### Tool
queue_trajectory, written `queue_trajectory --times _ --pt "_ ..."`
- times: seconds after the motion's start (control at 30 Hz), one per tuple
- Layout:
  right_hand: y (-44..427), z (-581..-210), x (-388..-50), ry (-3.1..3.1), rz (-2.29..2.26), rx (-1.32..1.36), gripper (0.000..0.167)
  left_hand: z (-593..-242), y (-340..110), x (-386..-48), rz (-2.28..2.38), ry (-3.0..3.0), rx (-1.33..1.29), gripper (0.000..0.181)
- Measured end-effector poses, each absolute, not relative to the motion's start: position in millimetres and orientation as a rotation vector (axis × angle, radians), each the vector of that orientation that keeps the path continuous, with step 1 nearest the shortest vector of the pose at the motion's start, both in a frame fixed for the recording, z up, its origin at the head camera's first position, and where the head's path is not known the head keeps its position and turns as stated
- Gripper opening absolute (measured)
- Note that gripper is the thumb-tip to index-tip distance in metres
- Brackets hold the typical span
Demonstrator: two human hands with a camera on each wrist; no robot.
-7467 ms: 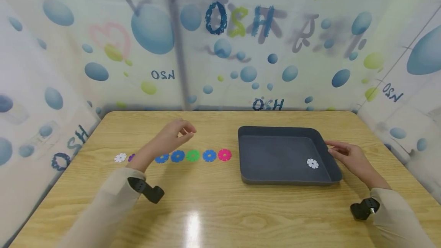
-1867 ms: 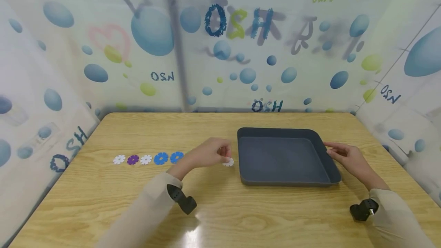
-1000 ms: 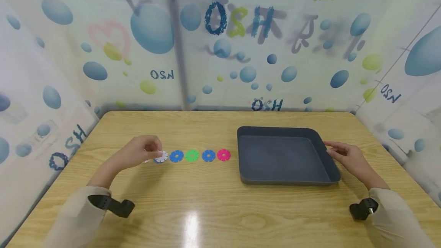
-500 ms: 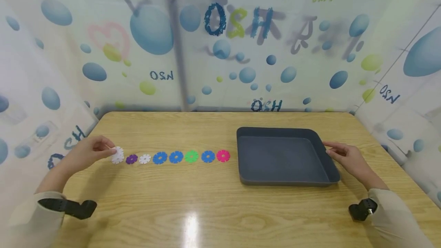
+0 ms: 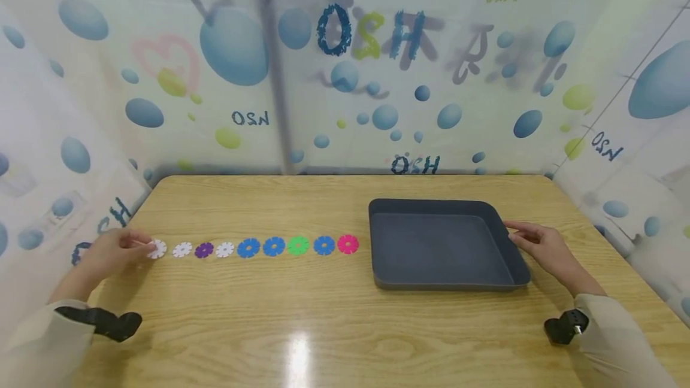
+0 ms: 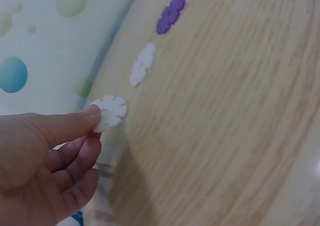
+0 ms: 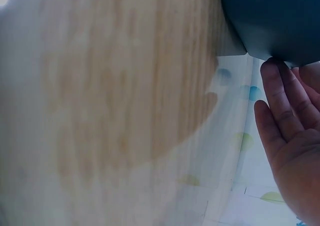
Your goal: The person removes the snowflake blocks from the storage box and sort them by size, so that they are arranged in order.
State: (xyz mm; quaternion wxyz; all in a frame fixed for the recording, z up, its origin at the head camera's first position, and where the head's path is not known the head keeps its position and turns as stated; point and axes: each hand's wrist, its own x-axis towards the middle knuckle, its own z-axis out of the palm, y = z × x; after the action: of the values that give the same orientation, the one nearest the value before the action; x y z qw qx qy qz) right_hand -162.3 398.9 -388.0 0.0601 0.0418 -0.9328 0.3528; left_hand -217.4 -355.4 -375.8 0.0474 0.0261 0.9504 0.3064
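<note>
My left hand [image 5: 114, 251] pinches a white plastic snowflake disc [image 6: 112, 111] between thumb and fingers, at the left end of a row of discs. The held disc is low over the table or touching it; I cannot tell which. Rightward from it lie another white disc [image 5: 182, 249], a purple disc [image 5: 203, 250], a third white disc [image 5: 224, 249], several blue discs [image 5: 248, 248], a green disc [image 5: 297, 246] and a pink disc [image 5: 347, 244]. My right hand [image 5: 547, 251] touches the right wall of a dark grey tray [image 5: 439, 287] with fairly straight fingers [image 7: 280, 95].
The tray stands on the right half of the wooden table [image 5: 242, 328], and its floor is bare. Behind the table hangs a patterned curtain [image 5: 323, 106]. The row of discs ends just left of the tray.
A white disc that lay in the tray left it. My left hand carried a white disc leftward over the row and lowered it at the left end. The right hand stayed at the tray.
</note>
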Motion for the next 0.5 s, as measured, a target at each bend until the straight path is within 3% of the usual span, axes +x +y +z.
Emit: queue_trajectory --times 0.5 --pt "398.3 -388.0 -161.3 -2.81 1.078 0.136 0.042 -391.3 -343.3 -223.5 0.932 2.98 -0.112 0.04"
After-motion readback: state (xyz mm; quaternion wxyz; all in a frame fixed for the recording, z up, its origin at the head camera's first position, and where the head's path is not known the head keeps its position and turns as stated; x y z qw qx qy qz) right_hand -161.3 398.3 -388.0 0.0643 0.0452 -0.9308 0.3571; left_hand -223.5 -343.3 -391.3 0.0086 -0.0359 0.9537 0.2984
